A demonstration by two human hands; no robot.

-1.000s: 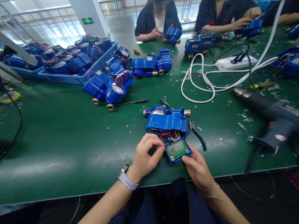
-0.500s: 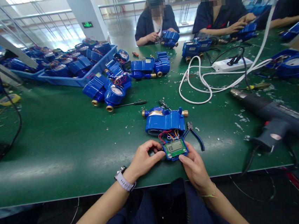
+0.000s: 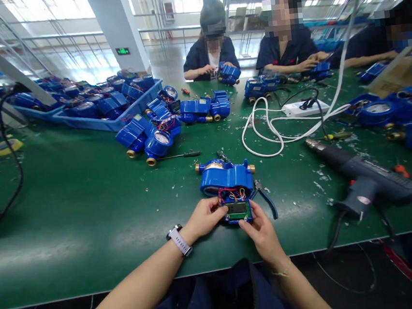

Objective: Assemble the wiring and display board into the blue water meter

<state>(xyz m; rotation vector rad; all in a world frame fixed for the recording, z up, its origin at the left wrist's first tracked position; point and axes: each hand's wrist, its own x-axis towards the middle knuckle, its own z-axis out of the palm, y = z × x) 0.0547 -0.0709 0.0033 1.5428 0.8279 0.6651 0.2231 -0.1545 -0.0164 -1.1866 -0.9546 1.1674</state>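
A green circuit board with an LCD display (image 3: 237, 209) in a blue frame is held between my two hands at the near part of the bench. My left hand (image 3: 205, 218) grips its left edge, the thumb lying on the front. On the opposite side, my right hand (image 3: 259, 228) has its thumb at the lower right corner and its fingers along the edge. Red, white and yellow wires (image 3: 236, 194) run from the board to a blue water meter (image 3: 226, 178) with brass ends just beyond. Cutting pliers (image 3: 267, 199) with blue handles lie right of the meter.
A heat gun (image 3: 364, 178) lies at right. White cable (image 3: 264, 151) loops toward a power strip (image 3: 305, 108). Several blue meters (image 3: 159, 142) and a screwdriver (image 3: 186, 154) lie ahead, near a blue crate (image 3: 116, 125) of meters. Co-workers (image 3: 210, 52) sit across the green bench (image 3: 98, 208).
The view has tilted up slightly. The board is tipped differently, its display now looking darker, and my left thumb has shifted onto its front. Both hands keep their hold.
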